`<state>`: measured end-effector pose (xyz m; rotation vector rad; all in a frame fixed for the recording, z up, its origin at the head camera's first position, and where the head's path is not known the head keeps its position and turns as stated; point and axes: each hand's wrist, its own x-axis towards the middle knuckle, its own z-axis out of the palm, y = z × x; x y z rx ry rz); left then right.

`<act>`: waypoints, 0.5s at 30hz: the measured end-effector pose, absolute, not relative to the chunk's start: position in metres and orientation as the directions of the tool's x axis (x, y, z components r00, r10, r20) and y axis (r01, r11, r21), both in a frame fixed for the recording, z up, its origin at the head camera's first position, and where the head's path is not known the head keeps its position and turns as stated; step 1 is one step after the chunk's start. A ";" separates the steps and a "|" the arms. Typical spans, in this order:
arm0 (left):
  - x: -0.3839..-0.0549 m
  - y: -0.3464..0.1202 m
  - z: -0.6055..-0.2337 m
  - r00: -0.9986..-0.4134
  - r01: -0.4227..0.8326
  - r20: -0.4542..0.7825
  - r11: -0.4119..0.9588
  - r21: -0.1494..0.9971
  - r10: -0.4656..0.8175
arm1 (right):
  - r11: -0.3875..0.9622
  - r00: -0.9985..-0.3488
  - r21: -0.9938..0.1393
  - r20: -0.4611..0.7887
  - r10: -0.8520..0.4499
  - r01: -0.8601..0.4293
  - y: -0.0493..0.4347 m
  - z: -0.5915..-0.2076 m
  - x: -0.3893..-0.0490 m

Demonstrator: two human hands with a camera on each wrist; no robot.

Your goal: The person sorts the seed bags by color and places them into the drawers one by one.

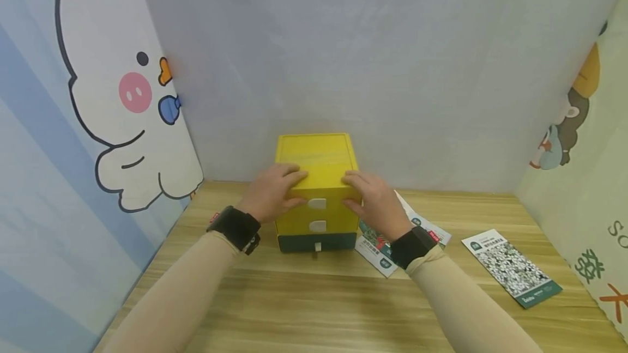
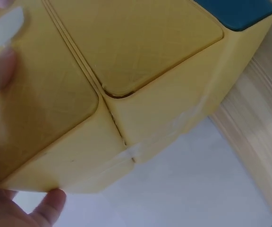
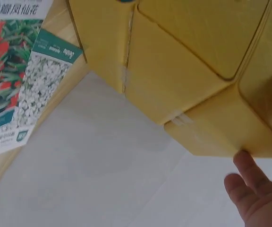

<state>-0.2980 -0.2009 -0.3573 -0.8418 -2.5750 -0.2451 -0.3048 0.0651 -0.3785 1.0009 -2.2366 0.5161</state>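
Observation:
A small yellow drawer box [image 1: 316, 159] stands upright on the table, with two yellow drawer fronts bearing white tabs. Its lowest drawer front [image 1: 316, 242] is dark green. The left hand [image 1: 271, 192] holds the upper left front corner, fingers over the top and thumb on the front. In the left wrist view its thumb [image 2: 0, 71] lies close below a white tab [image 2: 4, 28]. Opposite it, the right hand [image 1: 380, 200] holds the upper right front corner, fingers on the top edge and thumb at the front. Clear tape [image 3: 183, 119] runs across the box's side.
Several printed flower packets [image 1: 376, 255] lie overlapping right of the box, partly behind the right hand. A packet picturing white flowers [image 1: 512, 268] lies farther right on the wood-grain table [image 1: 304, 309]. A grey backdrop [image 1: 373, 70] rises behind, with printed panels on both sides.

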 end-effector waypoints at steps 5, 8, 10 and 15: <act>-0.294 -0.193 -0.353 -0.766 0.566 0.374 0.824 0.006 0.524 | 0.699 -0.529 -0.165 0.776 -0.344 -0.696 0.063 -0.396 -0.289; -0.292 -0.187 -0.345 -0.782 0.560 0.340 0.829 0.013 0.523 | 0.704 -0.533 -0.251 0.820 -0.210 -0.664 0.058 -0.409 -0.276; -0.294 -0.182 -0.338 -0.782 0.564 0.336 0.825 0.026 0.524 | 0.694 -0.540 -0.301 0.828 -0.150 -0.654 0.053 -0.418 -0.269; -0.305 -0.167 -0.328 -0.803 0.538 0.316 0.843 0.021 0.505 | 0.667 -0.610 -0.394 0.784 -0.116 -0.633 0.045 -0.438 -0.256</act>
